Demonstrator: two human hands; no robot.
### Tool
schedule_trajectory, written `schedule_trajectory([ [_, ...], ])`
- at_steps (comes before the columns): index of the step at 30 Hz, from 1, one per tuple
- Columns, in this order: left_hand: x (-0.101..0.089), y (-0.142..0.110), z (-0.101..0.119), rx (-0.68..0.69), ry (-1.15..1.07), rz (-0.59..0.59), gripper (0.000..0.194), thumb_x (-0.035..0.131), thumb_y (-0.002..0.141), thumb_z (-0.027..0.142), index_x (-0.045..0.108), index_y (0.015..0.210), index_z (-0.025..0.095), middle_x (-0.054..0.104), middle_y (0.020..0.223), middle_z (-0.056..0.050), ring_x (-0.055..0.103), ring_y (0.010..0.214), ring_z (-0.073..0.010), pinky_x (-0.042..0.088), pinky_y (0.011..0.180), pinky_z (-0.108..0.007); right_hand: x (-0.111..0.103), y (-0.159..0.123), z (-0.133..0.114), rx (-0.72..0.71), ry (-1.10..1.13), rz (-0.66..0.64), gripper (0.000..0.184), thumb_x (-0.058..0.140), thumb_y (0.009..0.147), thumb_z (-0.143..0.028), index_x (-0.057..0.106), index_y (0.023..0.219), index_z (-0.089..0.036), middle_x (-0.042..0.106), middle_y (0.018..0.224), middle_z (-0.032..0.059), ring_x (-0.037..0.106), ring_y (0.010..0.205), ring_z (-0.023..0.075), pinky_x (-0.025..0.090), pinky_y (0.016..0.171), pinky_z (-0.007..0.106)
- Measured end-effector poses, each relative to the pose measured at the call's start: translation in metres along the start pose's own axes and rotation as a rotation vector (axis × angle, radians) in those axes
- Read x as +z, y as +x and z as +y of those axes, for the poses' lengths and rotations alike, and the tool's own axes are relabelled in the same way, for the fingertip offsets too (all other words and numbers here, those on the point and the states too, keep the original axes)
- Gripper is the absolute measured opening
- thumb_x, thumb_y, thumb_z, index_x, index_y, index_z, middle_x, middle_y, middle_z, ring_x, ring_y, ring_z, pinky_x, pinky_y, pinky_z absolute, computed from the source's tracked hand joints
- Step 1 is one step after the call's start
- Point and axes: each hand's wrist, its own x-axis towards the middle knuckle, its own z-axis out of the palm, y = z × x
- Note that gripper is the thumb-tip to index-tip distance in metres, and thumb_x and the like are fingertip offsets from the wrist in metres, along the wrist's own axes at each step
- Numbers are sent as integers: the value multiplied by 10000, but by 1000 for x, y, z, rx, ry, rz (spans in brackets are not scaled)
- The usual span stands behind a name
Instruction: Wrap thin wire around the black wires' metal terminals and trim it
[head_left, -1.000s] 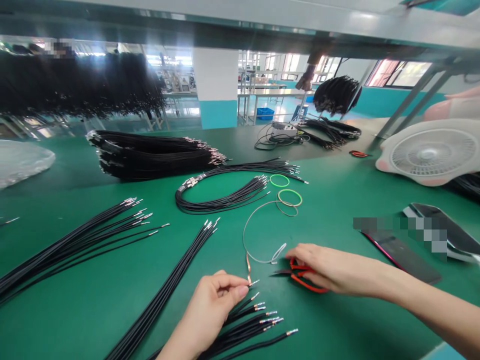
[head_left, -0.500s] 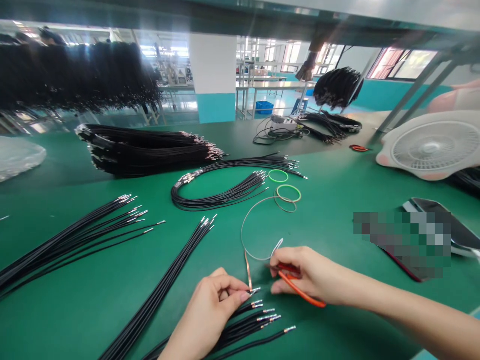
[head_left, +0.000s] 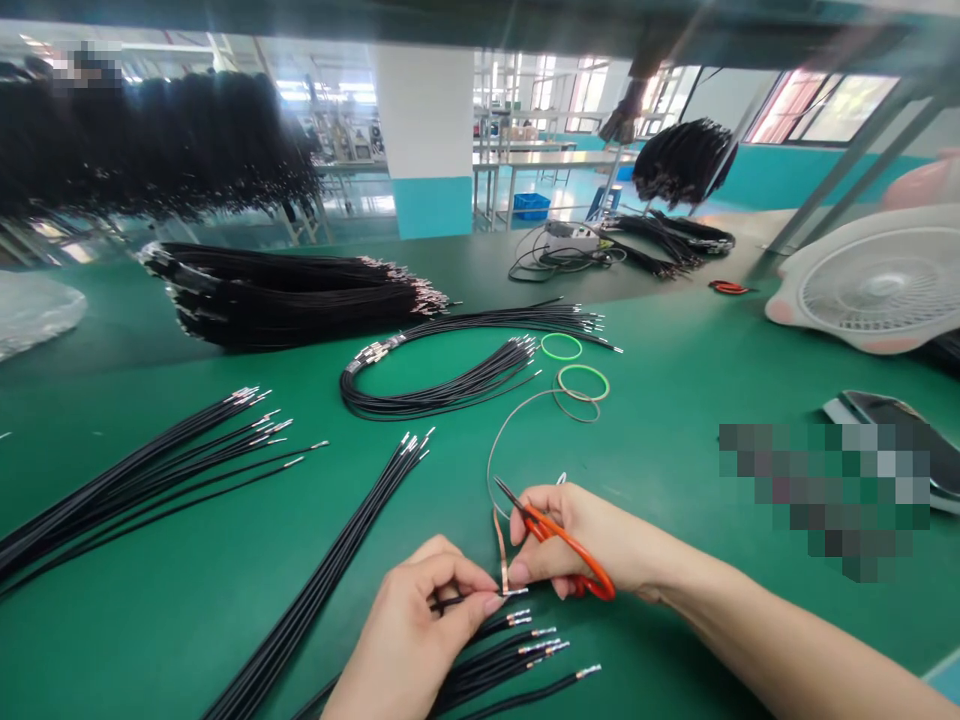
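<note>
My left hand [head_left: 411, 632] pinches the tip of a black wire [head_left: 450, 603] with a metal terminal, just above a small fan of black terminal wires [head_left: 510, 660] lying on the green mat. My right hand [head_left: 592, 545] is closed on orange-handled scissors [head_left: 559, 540], blades pointing up-left, and its thumb touches the terminal end. A thin copper terminal strip [head_left: 501, 550] rises between both hands and curls into a loop [head_left: 517, 430] on the mat.
Black wire bundles lie at the left [head_left: 142, 480], centre [head_left: 337, 560], in a loop [head_left: 442, 385] and in a big pile [head_left: 285, 295]. Green rubber bands [head_left: 581, 382] sit beyond the loop. A white fan [head_left: 877, 285] and a tablet [head_left: 900, 420] stand at the right.
My right hand picked the scissors up off the mat and moved left to meet my left hand at the wire tip. The left hand stayed pinched on the wire.
</note>
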Motion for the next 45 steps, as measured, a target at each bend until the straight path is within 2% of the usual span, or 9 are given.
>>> schedule_trajectory([
  [7, 0, -7, 5, -3, 68, -7, 133, 671, 803, 309, 742, 725, 228, 573, 781, -12, 506, 665, -146, 363, 588, -252, 6, -2, 5, 4, 64, -27, 392, 824, 602, -290, 531, 839, -182, 650, 660, -43, 490, 440, 46, 332, 386, 142],
  [13, -1, -9, -2, 42, 124, -33, 159, 659, 817, 343, 769, 743, 256, 555, 770, -10, 464, 595, -123, 339, 532, -244, 10, -5, 6, -35, 96, -13, 356, 804, 624, -249, 536, 848, -179, 662, 685, -32, 486, 489, 58, 338, 411, 151],
  [17, -1, -13, -2, 73, 148, -57, 182, 618, 845, 325, 767, 765, 257, 555, 775, -21, 507, 659, -146, 372, 570, -252, 13, -7, 7, -78, 148, -10, 331, 802, 618, -214, 547, 824, -171, 666, 666, -27, 521, 526, 68, 364, 469, 165],
  [22, 2, -15, -1, 63, 175, -13, 199, 605, 847, 339, 750, 748, 244, 545, 745, -25, 512, 666, -161, 371, 554, -259, 12, -7, 7, -104, 187, -42, 371, 848, 573, -222, 566, 810, -170, 667, 660, -21, 593, 602, 108, 404, 528, 195],
  [28, -2, -14, -4, 96, 239, -54, 223, 579, 860, 361, 752, 765, 258, 546, 739, -27, 527, 656, -161, 384, 540, -252, 14, -8, 8, -134, 188, -32, 389, 855, 582, -288, 570, 820, -174, 655, 677, -23, 601, 625, 113, 439, 580, 221],
  [31, 1, -14, -4, 66, 259, -28, 218, 590, 844, 350, 744, 726, 250, 531, 721, -14, 490, 593, -138, 366, 521, -251, 16, -9, 7, -159, 133, -16, 366, 841, 606, -291, 566, 819, -177, 638, 670, -36, 571, 599, 96, 424, 566, 209],
  [36, 11, -11, -6, -120, 96, 19, 138, 671, 741, 314, 771, 794, 234, 520, 652, 4, 480, 580, -143, 387, 556, -263, 14, -15, 1, -242, -62, -8, 187, 730, 735, -227, 569, 817, -179, 631, 708, -33, 541, 589, 81, 421, 582, 207],
  [40, 11, -7, -1, -157, -5, -18, 177, 688, 710, 356, 802, 756, 228, 497, 572, 1, 459, 628, -177, 404, 648, -305, 11, -20, -1, -362, -276, -27, 125, 686, 796, -228, 571, 827, -188, 669, 805, -8, 568, 659, 100, 450, 615, 214],
  [45, 5, -5, 6, -164, -33, -120, 241, 646, 763, 415, 797, 715, 233, 528, 628, -11, 448, 690, -183, 367, 773, -343, 10, -23, -3, -449, -478, 9, 113, 646, 858, -297, 600, 889, -200, 666, 793, -7, 531, 631, 102, 426, 571, 211],
])
